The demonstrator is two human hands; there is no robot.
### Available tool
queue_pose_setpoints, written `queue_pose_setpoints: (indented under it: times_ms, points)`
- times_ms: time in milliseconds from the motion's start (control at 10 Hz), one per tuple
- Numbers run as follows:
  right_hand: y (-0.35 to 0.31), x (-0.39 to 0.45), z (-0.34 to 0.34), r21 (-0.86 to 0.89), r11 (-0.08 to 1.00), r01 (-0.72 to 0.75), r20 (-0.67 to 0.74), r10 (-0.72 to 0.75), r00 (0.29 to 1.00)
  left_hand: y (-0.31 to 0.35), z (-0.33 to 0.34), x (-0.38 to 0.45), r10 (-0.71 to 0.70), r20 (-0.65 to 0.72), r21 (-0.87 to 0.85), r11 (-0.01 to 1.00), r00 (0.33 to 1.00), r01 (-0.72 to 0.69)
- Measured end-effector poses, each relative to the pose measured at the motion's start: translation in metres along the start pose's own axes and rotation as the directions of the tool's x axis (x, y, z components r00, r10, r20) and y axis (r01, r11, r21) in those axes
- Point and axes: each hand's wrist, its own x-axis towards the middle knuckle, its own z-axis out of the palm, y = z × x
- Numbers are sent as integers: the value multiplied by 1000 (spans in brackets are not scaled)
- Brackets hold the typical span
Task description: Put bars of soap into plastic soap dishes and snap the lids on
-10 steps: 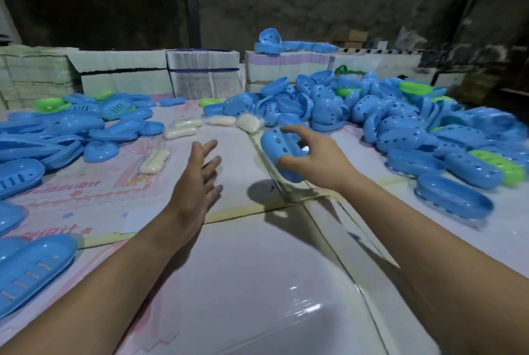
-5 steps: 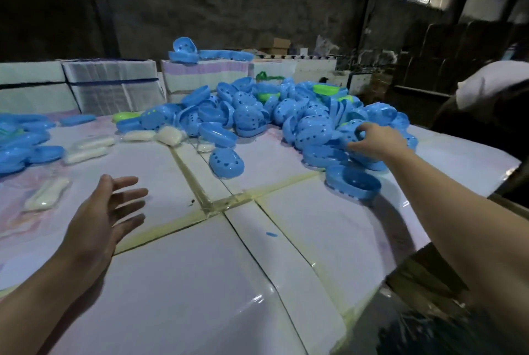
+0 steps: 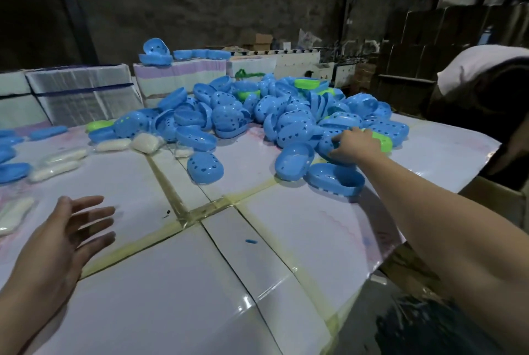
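A big heap of blue perforated soap dish shells (image 3: 286,114), with a few green ones (image 3: 379,140), covers the far right of the white table (image 3: 200,283). My right hand (image 3: 355,145) reaches into the heap's near edge, fingers and thumb closed around one blue shell (image 3: 326,144). Just in front of it lie an open blue dish (image 3: 336,180) and a tilted one (image 3: 294,161). A single blue shell (image 3: 204,167) lies dome-up alone at mid-table. Wrapped white soap bars (image 3: 113,145) lie at the left. My left hand (image 3: 65,234) hovers open and empty over the near left.
Flat blue lids (image 3: 13,171) lie at the far left. Wrapped white stacks (image 3: 80,91) line the back, some with blue dishes on top (image 3: 156,54). The table's right edge (image 3: 429,211) drops to a cardboard box (image 3: 492,197). A person (image 3: 486,97) stands at the right.
My right hand set the blue shell it held down at mid-table, then swung right into the heap and closed on another shell. My view turned right. The left hand stayed open.
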Motion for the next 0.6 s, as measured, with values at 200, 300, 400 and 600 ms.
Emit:
queue_pose_setpoints:
  times_ms: [200,300,400,600]
  points:
    - [2,1,8,-74,992,-99,-101,91,991,-7,-4,3,29,8,10,1000,1000,-29]
    - [0,4,11,37,992,-121,-181,126,975,-9,-7,5,28,25,4,1000,999,-28]
    - [-7,7,7,191,980,-60,-303,117,946,-8,-8,5,5,24,-26,1000,1000,-4]
    - [-73,-1,-10,388,898,210,-422,-30,906,-2,-5,4,-68,-9,-62,996,998,67]
